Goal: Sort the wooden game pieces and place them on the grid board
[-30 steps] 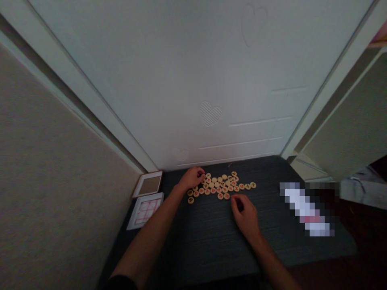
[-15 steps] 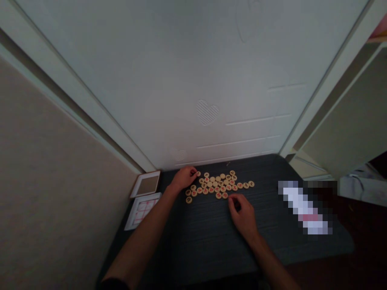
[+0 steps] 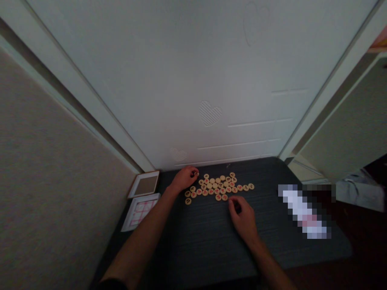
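Left hand shifted leftward off the disc cluster since a second ago

Item: round pale discs, some with red or dark characters, others plain, in loose rows toward the back of the dark table. 
Item: single disc, seemingly tilted, pinched narrowly in the left fingertips, just beyond the cluster's back left side. 
Item: right hand, fingers curled, tips near together beside a front disc; whether they hold anything, I cannot tell from my remote feed. 
Item: brown-based tray and red-lined white tray, adjoining, table's left side. 
Item: white panel with relief hearts, behind.
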The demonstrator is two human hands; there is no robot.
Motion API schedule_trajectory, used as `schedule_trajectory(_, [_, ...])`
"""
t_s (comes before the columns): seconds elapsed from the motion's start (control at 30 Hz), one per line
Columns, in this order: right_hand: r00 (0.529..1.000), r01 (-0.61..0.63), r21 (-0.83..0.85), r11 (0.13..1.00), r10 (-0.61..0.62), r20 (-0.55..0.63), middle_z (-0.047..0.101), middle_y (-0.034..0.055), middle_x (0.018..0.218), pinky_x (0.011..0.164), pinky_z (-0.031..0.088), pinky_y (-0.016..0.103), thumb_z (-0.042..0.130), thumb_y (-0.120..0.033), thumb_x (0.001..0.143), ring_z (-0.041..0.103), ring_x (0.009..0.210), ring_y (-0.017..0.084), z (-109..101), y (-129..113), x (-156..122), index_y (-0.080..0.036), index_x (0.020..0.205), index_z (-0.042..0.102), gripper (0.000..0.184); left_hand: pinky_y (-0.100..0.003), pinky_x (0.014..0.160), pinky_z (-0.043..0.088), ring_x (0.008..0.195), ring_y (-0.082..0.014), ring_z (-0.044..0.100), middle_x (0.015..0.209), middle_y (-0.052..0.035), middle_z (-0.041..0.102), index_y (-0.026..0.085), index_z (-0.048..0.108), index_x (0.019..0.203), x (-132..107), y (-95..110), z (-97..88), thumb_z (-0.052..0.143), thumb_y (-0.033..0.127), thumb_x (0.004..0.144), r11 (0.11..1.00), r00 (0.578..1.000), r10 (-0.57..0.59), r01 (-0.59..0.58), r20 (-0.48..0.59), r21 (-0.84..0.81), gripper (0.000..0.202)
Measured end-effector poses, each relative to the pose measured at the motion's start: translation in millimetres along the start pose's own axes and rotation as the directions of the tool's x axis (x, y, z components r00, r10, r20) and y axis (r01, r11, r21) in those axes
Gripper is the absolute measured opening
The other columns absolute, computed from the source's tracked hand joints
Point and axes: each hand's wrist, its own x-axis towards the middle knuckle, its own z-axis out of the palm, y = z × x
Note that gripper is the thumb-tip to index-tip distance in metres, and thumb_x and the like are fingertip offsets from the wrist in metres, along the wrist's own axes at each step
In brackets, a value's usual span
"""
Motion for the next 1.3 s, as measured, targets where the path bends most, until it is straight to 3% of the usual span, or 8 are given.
schedule_trajectory(0.13, [1.000, -0.012, 0.005, 1.000, 0.012, -0.003, 0.072, 0.0047, 0.091, 0.074, 0.053, 0.030, 0.055, -0.033, 0.096, 0.067, 0.080, 0.019, 0.3, -0.4, 0.1, -0.021, 0.097, 0.070, 0.019, -0.031, 0.079, 0.054, 0.083, -0.0202, 0.069, 0.097, -0.0048, 0.075, 0.023, 0.074, 0.095, 2.3, 2.1, -1.6, 0.066, 0.037, 0.083, 1.000, 1.000, -0.008, 0.008, -0.024, -0.016, 0.020])
schedule_trajectory(0.27, [1.000, -0.023, 0.018, 1.000, 0.024, -0.008, 0.072, 0.0052, 0.091, 0.074, 0.053, 0.031, 0.055, -0.034, 0.096, 0.067, 0.080, 0.019, -0.5, -0.7, 0.2, -0.021, 0.096, 0.070, 0.020, -0.030, 0.075, 0.054, 0.081, -0.0190, 0.069, 0.092, -0.0030, 0.075, 0.023, 0.071, 0.096, -8.2, 12.2, -11.1, 0.062, 0.041, 0.088, 0.998, 0.996, -0.046, 0.042, -0.079, -0.047, 0.022])
schedule_trajectory(0.43, [0.999, -0.046, 0.019, 0.999, 0.046, -0.010, 0.072, 0.0043, 0.090, 0.074, 0.053, 0.030, 0.056, -0.035, 0.095, 0.066, 0.078, 0.019, -0.9, -0.5, 0.2, -0.021, 0.095, 0.070, 0.020, -0.031, 0.081, 0.054, 0.089, -0.0192, 0.069, 0.100, -0.0032, 0.073, 0.024, 0.069, 0.102, -72.0, 36.9, -14.5, 0.062, 0.043, 0.091, 0.997, 0.989, -0.039, 0.029, -0.139, -0.074, 0.023])
schedule_trajectory(0.53, [0.999, -0.047, 0.018, 0.999, 0.047, 0.008, 0.072, 0.0046, 0.090, 0.073, 0.053, 0.030, 0.056, -0.036, 0.095, 0.066, 0.078, 0.019, -0.6, 0.0, 0.5, -0.021, 0.096, 0.070, 0.021, -0.033, 0.086, 0.055, 0.090, -0.0183, 0.069, 0.105, -0.0027, 0.073, 0.027, 0.068, 0.107, -116.5, 49.4, -8.4, 0.062, 0.039, 0.092, 0.994, 0.995, -0.003, -0.008, -0.104, -0.105, 0.020])
schedule_trajectory(0.63, [0.999, -0.045, 0.017, 0.999, 0.045, 0.016, 0.073, 0.0058, 0.091, 0.073, 0.053, 0.031, 0.055, -0.038, 0.095, 0.067, 0.080, 0.020, -0.3, 1.2, 0.7, -0.021, 0.096, 0.070, 0.023, -0.036, 0.095, 0.053, 0.101, -0.0201, 0.068, 0.111, -0.0037, 0.072, 0.027, 0.067, 0.108, -140.4, 56.5, -3.2, 0.062, 0.033, 0.092, 0.991, 0.992, 0.001, -0.018, -0.127, -0.132, 0.018])
schedule_trajectory(0.83, [0.999, -0.044, 0.010, 0.999, 0.044, 0.001, 0.074, 0.0064, 0.090, 0.072, 0.053, 0.032, 0.055, -0.042, 0.095, 0.067, 0.077, 0.020, -0.2, 3.7, 0.3, -0.021, 0.096, 0.071, 0.027, -0.046, 0.099, 0.049, 0.104, -0.0252, 0.065, 0.108, -0.0059, 0.074, 0.027, 0.069, 0.100, -140.8, 59.0, 3.2, 0.063, 0.034, 0.092, 0.998, 0.993, 0.017, -0.024, -0.119, -0.056, 0.012])
schedule_trajectory(1.03, [0.998, -0.062, 0.008, 0.998, 0.061, 0.008, 0.073, 0.0059, 0.090, 0.072, 0.053, 0.032, 0.055, -0.041, 0.095, 0.066, 0.077, 0.020, 0.6, 5.7, 0.0, -0.020, 0.097, 0.070, 0.025, -0.044, 0.094, 0.049, 0.102, -0.0249, 0.065, 0.106, -0.0056, 0.074, 0.026, 0.069, 0.097, -140.5, 52.3, 14.8, 0.062, 0.038, 0.094, 0.999, 0.983, 0.032, -0.034, -0.180, -0.009, 0.014])
schedule_trajectory(1.3, [0.999, -0.048, 0.014, 0.999, 0.047, 0.009, 0.074, 0.0065, 0.090, 0.072, 0.054, 0.032, 0.055, -0.043, 0.095, 0.068, 0.078, 0.021, 1.6, 7.5, -0.4, -0.020, 0.097, 0.070, 0.028, -0.043, 0.093, 0.050, 0.104, -0.0253, 0.066, 0.108, -0.0066, 0.073, 0.026, 0.068, 0.098, -141.8, 46.1, 19.5, 0.060, 0.038, 0.095, 0.999, 0.985, 0.044, -0.039, -0.164, 0.032, 0.015])
